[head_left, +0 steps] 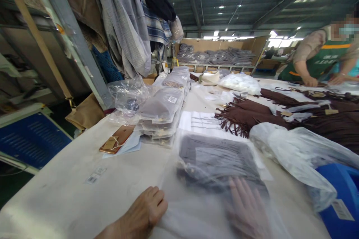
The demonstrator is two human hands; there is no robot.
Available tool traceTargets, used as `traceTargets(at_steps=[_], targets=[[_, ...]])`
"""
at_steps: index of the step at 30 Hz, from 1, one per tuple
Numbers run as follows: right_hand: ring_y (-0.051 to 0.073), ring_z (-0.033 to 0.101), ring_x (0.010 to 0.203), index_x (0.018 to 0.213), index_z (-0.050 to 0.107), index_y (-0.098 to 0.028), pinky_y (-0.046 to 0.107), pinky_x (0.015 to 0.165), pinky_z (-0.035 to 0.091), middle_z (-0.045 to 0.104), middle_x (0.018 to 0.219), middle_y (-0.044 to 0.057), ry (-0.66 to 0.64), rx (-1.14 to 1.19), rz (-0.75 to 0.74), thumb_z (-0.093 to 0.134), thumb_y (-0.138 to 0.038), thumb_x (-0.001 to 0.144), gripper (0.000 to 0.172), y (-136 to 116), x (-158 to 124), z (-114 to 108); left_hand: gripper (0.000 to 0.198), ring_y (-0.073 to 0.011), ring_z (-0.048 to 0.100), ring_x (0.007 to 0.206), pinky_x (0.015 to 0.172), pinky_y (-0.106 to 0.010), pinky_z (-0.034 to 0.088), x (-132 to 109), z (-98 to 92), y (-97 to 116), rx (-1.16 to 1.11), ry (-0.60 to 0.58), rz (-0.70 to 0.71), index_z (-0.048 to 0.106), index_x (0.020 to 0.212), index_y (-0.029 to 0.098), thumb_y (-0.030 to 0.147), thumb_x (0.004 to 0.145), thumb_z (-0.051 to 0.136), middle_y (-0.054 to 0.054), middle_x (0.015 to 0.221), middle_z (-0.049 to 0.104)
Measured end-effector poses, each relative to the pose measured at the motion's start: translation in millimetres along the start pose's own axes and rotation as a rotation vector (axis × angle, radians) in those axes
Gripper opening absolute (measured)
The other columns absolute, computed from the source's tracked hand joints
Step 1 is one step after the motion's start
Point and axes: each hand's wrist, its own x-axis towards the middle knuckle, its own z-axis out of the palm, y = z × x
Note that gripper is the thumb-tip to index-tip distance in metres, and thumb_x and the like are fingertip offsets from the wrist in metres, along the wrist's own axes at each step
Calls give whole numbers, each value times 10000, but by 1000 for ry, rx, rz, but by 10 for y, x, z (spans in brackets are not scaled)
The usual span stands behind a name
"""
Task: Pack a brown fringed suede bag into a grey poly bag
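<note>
A frosted plastic bag lies on the table in front of me, with a dark folded cloth piece inside it. My left hand is closed at the bag's near left edge, fingers curled on the plastic. Hazy and somewhat blurred, my right hand appears behind the plastic, apparently inside the bag. Its fingers stretch out flat against the near side of the dark cloth. Just beyond stands a stack of filled frosted bags with white labels.
A phone rests on pale blue paper at the left. Brown fringed scarves lie at the right, near a crumpled clear bag and a blue bin. Across the table a person handles items. Clothes hang upper left.
</note>
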Motion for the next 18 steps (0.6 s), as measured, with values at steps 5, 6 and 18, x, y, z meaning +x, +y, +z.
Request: traceTargets(at_steps=[5,6,18], targets=[[337,611,993,1472,75,-85,528,914,368,649,1100,204,-56,-18,87,253,-423,909,680,-46,-257,5,461,-242,520,1109,922,-347,463,543,-356,148,-214,-150,3,498,1178,153,353,795,662,-111,1212,562],[341,607,1008,1472,81,-90,530,914,370,639,1122,209,-67,-27,99,260,-409,908,672,-51,-278,0,497,-262,434,1231,1001,-386,413,700,-333,147,-208,-131,52,443,1266,137,361,850,598,-133,1314,496],[353,628,996,1471,104,-106,473,721,510,604,1201,210,-144,-63,3,331,-484,890,730,279,-637,74,649,-374,215,1354,1024,-620,294,983,425,-191,-112,-187,-139,292,1406,308,340,846,619,-158,1479,249]])
